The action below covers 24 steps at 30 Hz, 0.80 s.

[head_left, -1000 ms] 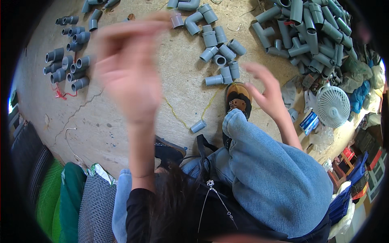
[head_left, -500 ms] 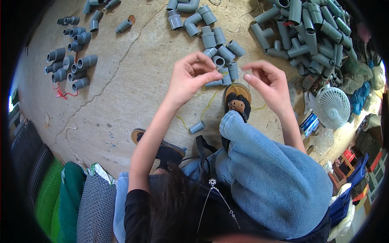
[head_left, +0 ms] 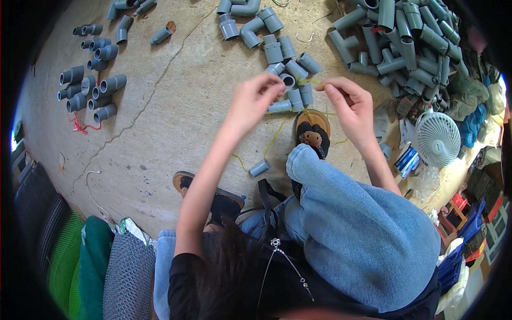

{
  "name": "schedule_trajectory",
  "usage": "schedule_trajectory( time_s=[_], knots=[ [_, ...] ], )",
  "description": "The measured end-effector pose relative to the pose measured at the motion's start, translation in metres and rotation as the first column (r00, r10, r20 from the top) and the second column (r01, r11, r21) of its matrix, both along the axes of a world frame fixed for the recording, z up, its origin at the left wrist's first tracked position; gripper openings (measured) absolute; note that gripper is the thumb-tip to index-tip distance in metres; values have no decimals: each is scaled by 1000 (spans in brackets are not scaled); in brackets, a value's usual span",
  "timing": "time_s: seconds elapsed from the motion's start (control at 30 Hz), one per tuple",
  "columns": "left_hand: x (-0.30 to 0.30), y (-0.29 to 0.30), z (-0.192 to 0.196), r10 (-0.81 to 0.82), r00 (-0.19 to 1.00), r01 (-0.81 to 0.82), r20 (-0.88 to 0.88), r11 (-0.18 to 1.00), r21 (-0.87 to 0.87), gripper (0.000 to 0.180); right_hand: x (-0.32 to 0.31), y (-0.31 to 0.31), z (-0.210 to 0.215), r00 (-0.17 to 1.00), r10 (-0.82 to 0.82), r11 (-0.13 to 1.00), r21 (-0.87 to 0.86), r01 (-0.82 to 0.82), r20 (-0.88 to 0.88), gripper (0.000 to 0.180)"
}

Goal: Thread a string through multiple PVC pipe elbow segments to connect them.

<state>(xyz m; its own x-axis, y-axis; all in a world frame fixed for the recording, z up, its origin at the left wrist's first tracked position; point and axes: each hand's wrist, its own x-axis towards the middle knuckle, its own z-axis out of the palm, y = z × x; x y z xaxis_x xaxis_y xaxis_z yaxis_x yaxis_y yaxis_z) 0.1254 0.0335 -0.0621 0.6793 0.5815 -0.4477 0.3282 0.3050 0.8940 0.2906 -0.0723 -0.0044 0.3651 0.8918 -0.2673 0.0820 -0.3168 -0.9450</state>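
Both my hands are raised over a cluster of short grey pipe fittings [head_left: 294, 99] by my sandal. My right hand [head_left: 353, 109] pinches a yellow string [head_left: 310, 82] between thumb and forefinger. The string stretches left above the fittings, toward my other hand. My left hand [head_left: 250, 104], slightly blurred, has its thumb and fingers drawn together; what lies between them cannot be made out. More yellow string [head_left: 276, 134] trails on the floor to a single short grey fitting [head_left: 259, 168].
Rows of grey fittings [head_left: 113, 82] stand at the left by red string [head_left: 80, 126]. A heap of grey pipe pieces [head_left: 405, 48] fills the far right, near a white fan [head_left: 437, 140]. Mesh rolls [head_left: 128, 272] lie at the lower left. My sandal [head_left: 319, 122] touches the cluster's near side.
The yellow string now shows stretched at my right fingertips. My left hand has shifted slightly left, and its fingers have blurred with motion. The fittings on the floor keep their places.
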Motion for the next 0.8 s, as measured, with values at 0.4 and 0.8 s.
schedule_trajectory(
  time_s=[0.4, 0.8],
  knots=[
    [-20, -38, -38, -229, 929, 369, -290, 519, 772, 38, 13, -3, 10, 879, 258, 959, -217, -183, 400, 10],
    [-5, -9, 7, 109, 930, -236, 351, 909, 344, 42, -4, 21, 33, 824, 212, 962, 34, -270, 526, 6]
  ],
)
